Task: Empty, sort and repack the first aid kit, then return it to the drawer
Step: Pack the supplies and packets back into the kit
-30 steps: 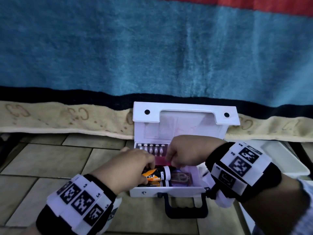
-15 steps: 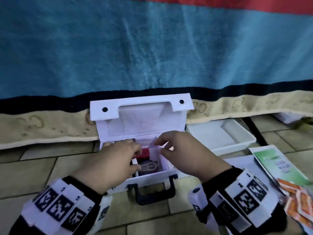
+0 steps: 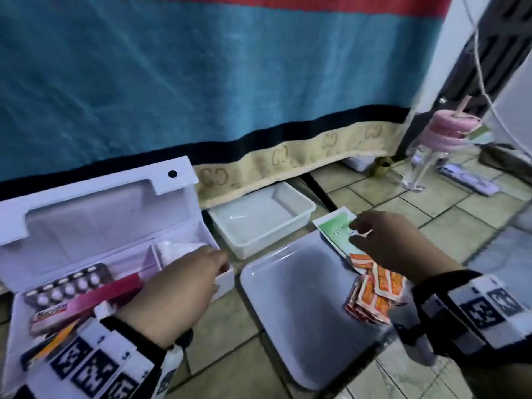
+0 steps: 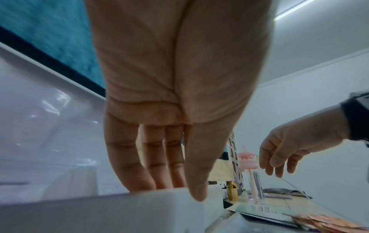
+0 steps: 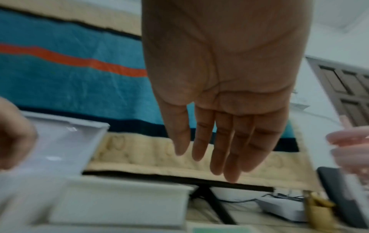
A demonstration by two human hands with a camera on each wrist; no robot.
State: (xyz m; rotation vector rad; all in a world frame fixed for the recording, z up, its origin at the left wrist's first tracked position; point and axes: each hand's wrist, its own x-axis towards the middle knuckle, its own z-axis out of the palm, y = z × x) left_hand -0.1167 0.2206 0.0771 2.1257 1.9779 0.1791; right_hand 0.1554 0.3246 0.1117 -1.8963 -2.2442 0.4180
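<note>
Open white plastic first aid case (image 3: pixel 95 214) under left hand (image 3: pixel 178 286), straight fingers on its right rim; right hand (image 3: pixel 394 243) loose, empty, above green leaflet (image 3: pixel 334 228).

A home bedroom: tiled floor (image 3: pixel 449 208), striped blanket (image 3: pixel 201 82) draping a bed's edge.

kit (image 3: pixel 184 197) left | tray (image 3: pixel 288 298) right | tub (image 3: pixel 299 217) behind tray

dim, bluish indoor light | motion blur — worst right wrist | wide-angle edge warp
</note>
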